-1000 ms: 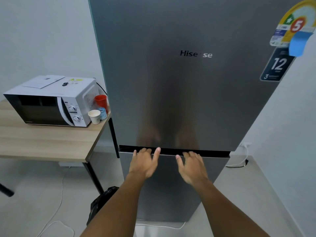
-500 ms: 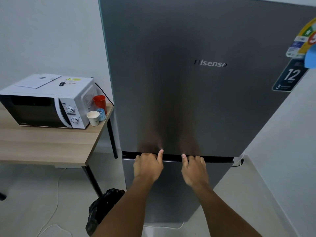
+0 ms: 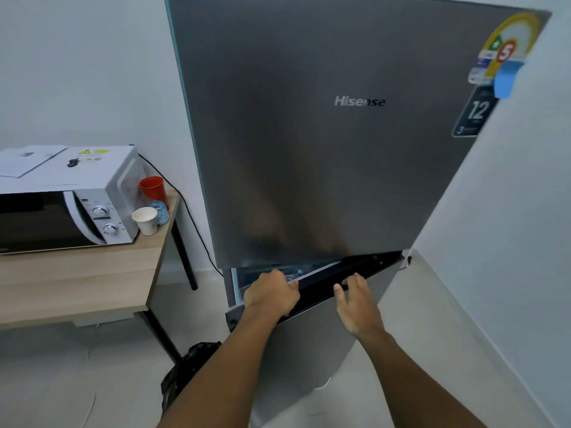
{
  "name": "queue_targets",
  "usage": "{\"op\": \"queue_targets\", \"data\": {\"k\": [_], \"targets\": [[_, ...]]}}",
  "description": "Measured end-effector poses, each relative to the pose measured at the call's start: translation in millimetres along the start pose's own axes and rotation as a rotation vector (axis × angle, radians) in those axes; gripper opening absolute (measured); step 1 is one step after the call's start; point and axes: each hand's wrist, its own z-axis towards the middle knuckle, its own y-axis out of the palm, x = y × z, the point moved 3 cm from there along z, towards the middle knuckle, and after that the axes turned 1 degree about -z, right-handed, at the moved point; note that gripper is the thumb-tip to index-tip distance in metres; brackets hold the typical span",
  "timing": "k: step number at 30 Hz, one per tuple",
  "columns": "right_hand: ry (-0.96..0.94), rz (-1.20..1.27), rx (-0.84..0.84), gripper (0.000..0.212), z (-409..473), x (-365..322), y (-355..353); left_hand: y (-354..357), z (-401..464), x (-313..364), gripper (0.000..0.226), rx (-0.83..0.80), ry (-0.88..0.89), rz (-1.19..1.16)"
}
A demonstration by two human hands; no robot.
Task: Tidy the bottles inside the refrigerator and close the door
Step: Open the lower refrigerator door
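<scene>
A tall steel-grey refrigerator (image 3: pixel 324 165) fills the middle of the view, its upper door closed. The lower door (image 3: pixel 321 344) stands ajar, swung out a little at its left side, hinged on the right. My left hand (image 3: pixel 272 293) is curled over the top edge of that lower door near its left end. My right hand (image 3: pixel 355 299) grips the same dark top edge further right, thumb on top. Through the narrow gap (image 3: pixel 262 273) only a dim strip of the interior shows. No bottles can be made out.
A wooden table (image 3: pixel 80 282) stands to the left with a white microwave (image 3: pixel 68 196), a red cup (image 3: pixel 153 188) and a white paper cup (image 3: pixel 145 220). A black bag (image 3: pixel 188 369) lies on the floor by the fridge's left corner. A white wall (image 3: pixel 509 227) is close on the right.
Both hands went from resting at the seam to gripping the lower door's top edge. The lower door, closed before, has swung out slightly at its left side.
</scene>
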Motion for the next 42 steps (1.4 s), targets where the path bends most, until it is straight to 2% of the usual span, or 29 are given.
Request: {"op": "queue_targets", "data": {"k": [5,7,10,12,14,16,17,19,23,25,28,32,35,42], "targets": [[0.029,0.039,-0.031,0.039,-37.2,12.5,-14.8,-6.9,-8.0,17.7,0.034,-0.011,0.148,-0.001],[0.073,0.083,-0.027,0.045,-54.4,8.8,-24.5,2.6,-7.4,25.5,0.024,-0.100,0.234,-0.009],[0.133,0.078,-0.051,0.063,-79.6,-1.9,-29.4,29.8,-10.0,38.5,0.024,-0.284,0.349,-0.120],[0.178,0.079,-0.090,0.081,-99.5,-6.8,-24.5,48.4,-16.7,52.6,0.026,-0.347,0.360,-0.198],[0.193,0.117,-0.111,0.093,-116.9,-9.1,-21.7,62.0,-19.7,66.4,0.032,-0.341,0.310,-0.263],[0.202,0.126,-0.104,0.093,-128.7,-6.5,-28.1,73.8,-20.2,78.9,0.037,-0.336,0.295,-0.273],[0.216,0.116,-0.100,0.091,-132.9,-2.5,-35.3,78.7,-21.1,87.0,0.035,-0.332,0.350,-0.220],[0.240,0.063,-0.112,0.090,-138.4,7.6,-49.8,86.3,-26.0,103.2,0.027,-0.294,0.523,-0.065],[0.337,-0.065,-0.121,0.096,-143.7,40.4,-75.7,99.0,-38.3,131.0,0.044,-0.148,0.825,0.153],[0.402,-0.145,-0.123,0.088,-143.6,57.6,-87.9,103.1,-41.4,141.0,0.058,-0.113,0.924,0.194],[0.469,-0.214,-0.089,0.064,-141.4,77.9,-105.2,113.9,-41.9,159.3,0.071,-0.168,1.057,0.372],[0.512,-0.282,-0.030,0.057,-137.7,104.6,-122.8,127.1,-41.0,188.5,0.084,-0.220,1.076,0.424],[0.552,-0.306,0.037,0.057,-139.5,126.8,-136.7,138.5,-39.7,207.6,0.083,-0.239,1.073,0.463],[0.660,-0.623,0.117,0.085,-136.2,174.9,-170.4,164.6,-32.1,253.7,0.061,-0.194,1.126,0.469]]}}
